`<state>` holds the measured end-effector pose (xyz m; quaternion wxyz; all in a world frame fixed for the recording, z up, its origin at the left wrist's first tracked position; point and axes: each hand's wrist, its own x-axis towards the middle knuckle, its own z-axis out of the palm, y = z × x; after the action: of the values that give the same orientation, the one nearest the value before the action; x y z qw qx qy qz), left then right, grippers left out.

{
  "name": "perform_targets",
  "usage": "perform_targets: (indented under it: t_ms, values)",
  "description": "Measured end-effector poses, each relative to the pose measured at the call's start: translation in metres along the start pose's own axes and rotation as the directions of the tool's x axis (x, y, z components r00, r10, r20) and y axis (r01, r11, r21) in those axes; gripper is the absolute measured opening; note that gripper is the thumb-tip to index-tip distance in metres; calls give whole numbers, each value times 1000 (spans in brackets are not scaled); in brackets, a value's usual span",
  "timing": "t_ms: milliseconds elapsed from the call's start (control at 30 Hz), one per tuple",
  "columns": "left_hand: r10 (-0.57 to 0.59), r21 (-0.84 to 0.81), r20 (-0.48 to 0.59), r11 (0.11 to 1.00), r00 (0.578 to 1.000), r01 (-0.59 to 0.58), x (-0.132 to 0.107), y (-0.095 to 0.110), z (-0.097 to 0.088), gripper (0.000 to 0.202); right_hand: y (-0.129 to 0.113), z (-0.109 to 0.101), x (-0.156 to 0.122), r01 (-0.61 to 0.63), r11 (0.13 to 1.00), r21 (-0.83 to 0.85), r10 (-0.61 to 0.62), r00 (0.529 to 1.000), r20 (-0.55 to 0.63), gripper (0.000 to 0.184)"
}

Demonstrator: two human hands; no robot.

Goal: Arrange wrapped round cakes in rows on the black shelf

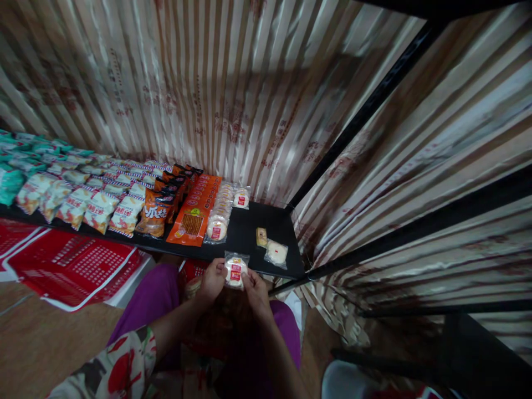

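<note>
Between my two hands, just in front of the shelf edge, is a clear packet of round white rice crackers (235, 272) with a red label. My left hand (213, 281) pinches its left side, and my right hand (256, 291) grips the lower right corner. Beyond it on the black shelf (243, 230) lies a row of similar cracker packets (216, 226), with one more packet (241, 198) at the back. To the right, a small yellowish packet (261, 236) touches another white cracker packet (276, 252).
Orange snack bags (193, 213), darker orange bags (154, 213), white snack bags (100, 209) and green bags (11, 183) fill the shelf leftward. Red baskets (78, 266) stand below. Black metal posts (357, 122) and a striped curtain (233, 100) bound the back and right.
</note>
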<state>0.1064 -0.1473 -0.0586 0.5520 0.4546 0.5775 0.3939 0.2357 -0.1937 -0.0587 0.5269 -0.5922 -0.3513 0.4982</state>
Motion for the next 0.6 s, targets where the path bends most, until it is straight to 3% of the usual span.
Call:
perform_targets:
  t_ms: [333,600]
  values:
    - [65,9,-31,998,997,-65,16,0,7,20,-15,-4,13,60,962,-265,-85,993,-86,40]
    - [126,111,-30,986,992,-122,24,14,9,18,-31,-2,23,81,961,-265,-107,991,-84,32]
